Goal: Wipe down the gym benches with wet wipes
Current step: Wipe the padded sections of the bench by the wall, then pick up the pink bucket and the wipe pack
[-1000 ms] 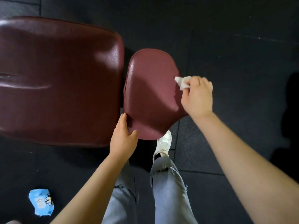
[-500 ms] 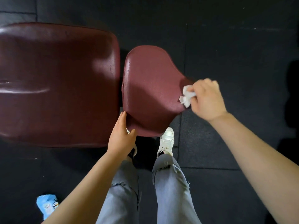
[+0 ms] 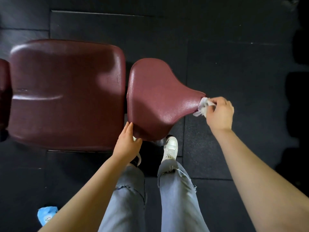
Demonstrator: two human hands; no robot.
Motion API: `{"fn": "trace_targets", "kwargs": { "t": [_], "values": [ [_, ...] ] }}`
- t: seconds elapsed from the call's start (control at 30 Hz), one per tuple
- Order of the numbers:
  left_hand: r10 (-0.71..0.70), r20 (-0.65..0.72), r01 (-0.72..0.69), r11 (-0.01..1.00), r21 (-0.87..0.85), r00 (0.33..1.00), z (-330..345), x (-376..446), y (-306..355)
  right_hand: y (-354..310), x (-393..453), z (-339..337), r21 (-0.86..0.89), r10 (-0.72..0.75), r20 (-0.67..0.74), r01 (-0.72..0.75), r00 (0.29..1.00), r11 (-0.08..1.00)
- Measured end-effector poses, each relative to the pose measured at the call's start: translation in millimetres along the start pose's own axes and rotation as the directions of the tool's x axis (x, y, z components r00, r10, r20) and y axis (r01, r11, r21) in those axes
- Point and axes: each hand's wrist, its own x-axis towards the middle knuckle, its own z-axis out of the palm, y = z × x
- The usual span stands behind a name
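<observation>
Two pads made up the bench as I saw it: a wide back pad (image 3: 66,94) on the left and a smaller seat (image 3: 157,99) beside it, parted by a narrow gap. The seat's long axis ran from its broad end by that gap out to a narrow tip on the right.

The right hand (image 3: 219,113) was at that tip. Its fingers were curled and pinched on a crumpled white wipe (image 3: 202,107), and the wipe touched the very end of the seat, half on the edge and half off it. From those fingers nearly all of the seat lay to the left, so I judged that any further stroke would have to travel back leftward along the long axis, toward the back pad.

The left hand (image 3: 128,143) was at the seat's near corner by the gap, fingers straight and close together against its edge, thumb out to the side. It looked to be steadying the seat, not wiping, and it was the nearer hand to the back pad, though it held no wipe.

A blue wipe pack (image 3: 46,215) lay on the dark floor (image 3: 234,64) at the lower left, well apart from both hands.
</observation>
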Motion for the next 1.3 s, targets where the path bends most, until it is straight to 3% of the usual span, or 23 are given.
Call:
{"fn": "trace_targets", "kwargs": {
  "t": [0.17,0.23,0.33,0.43,0.57,0.83,1.03,1.3],
  "values": [
    [0.007,0.024,-0.008,1.0,0.017,1.0,-1,-17,8,-21,29,1,0.079,0.235,0.115,-0.245,0.965,0.966],
    [0.009,0.014,-0.009,1.0,0.01,1.0,-4,-26,12,-18,13,1,-0.055,0.324,0.225,-0.32,0.919,0.946],
    [0.015,-0.002,-0.015,1.0,0.015,1.0,-13,-45,22,-5,-32,-17,-0.284,0.479,0.374,-0.393,0.795,0.874],
    [0.08,-0.02,-0.078,0.994,0.077,0.997,-27,-73,34,5,-61,-50,-0.025,0.509,0.355,-0.536,0.784,0.844],
    [0.165,-0.115,-0.138,0.968,0.212,0.98,-60,-113,56,-32,-65,-111,0.224,0.378,0.297,-0.448,0.877,0.865],
    [0.185,-0.338,-0.122,0.972,0.199,0.923,-127,-183,83,-145,-57,-216,0.392,0.072,0.255,-0.172,0.964,0.904],
    [0.137,-0.516,-0.11,0.99,0.083,0.846,-181,-237,64,-228,-85,-250,0.394,-0.178,0.295,0.05,0.939,0.918],
    [-0.031,-0.711,-0.03,0.997,-0.073,0.702,-261,-318,-24,-348,-155,-255,0.408,-0.447,0.332,0.3,0.831,0.862]
  ]
}}
